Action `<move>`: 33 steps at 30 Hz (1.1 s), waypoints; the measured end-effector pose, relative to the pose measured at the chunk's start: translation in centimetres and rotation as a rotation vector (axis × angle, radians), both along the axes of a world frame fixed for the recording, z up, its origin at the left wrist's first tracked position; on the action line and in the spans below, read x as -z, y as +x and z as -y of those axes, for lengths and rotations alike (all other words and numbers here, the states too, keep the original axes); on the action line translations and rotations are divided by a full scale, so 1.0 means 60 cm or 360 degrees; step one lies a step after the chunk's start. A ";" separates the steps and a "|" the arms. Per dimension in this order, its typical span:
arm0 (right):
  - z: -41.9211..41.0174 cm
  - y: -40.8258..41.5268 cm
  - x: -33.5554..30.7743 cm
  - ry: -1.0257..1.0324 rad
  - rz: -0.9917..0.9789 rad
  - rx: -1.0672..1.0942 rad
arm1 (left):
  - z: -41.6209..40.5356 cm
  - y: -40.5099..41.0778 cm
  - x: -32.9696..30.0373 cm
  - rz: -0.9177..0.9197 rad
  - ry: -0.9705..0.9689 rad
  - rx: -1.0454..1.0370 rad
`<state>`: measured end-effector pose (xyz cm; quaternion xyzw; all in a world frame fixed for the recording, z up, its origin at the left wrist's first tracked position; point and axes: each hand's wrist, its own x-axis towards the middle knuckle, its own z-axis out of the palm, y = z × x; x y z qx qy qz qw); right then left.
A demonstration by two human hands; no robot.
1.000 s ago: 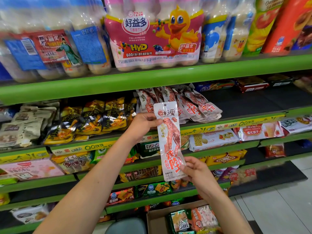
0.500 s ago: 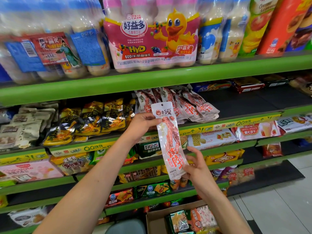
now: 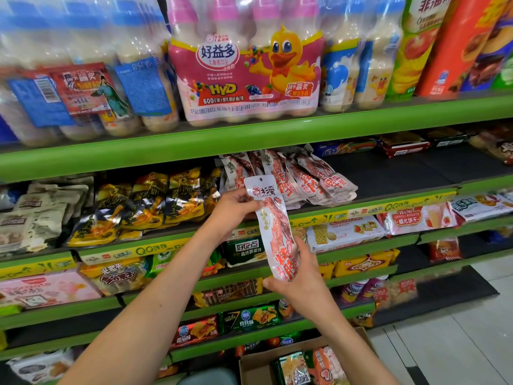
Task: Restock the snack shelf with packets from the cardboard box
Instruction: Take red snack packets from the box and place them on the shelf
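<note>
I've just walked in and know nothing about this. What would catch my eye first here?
Dead centre, a long white snack packet with red print is held in front of the green shelves, the left hand pinching its top and the right hand gripping its bottom. Just behind it on the shelf lies a fanned pile of matching white-and-red packets. Above, a pink multipack of drink bottles with a yellow cartoon duck dominates the top shelf.

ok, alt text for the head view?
Two hands hold a long red-and-white packet upright before a green snack shelf: left hand near its top, right hand at its bottom. Matching packets lie behind; a cardboard box sits below.
</note>
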<state>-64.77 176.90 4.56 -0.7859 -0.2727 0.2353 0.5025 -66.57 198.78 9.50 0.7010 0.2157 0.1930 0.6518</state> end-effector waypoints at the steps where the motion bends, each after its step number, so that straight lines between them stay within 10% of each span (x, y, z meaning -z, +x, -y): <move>1: -0.004 -0.004 0.001 -0.0003 0.0047 0.0008 | 0.000 -0.001 -0.001 0.0010 -0.0001 0.0004; 7: 0.010 0.001 0.014 0.0228 -0.0263 -0.0127 | 0.008 -0.006 -0.005 0.0087 -0.0003 0.0070; 13: 0.021 0.010 0.016 0.0841 -0.1273 0.0103 | 0.007 -0.007 -0.007 0.0098 -0.0146 0.0048; 33: 0.041 0.008 0.020 0.0990 -0.1418 0.0028 | 0.014 -0.010 -0.013 0.0081 -0.0100 0.0014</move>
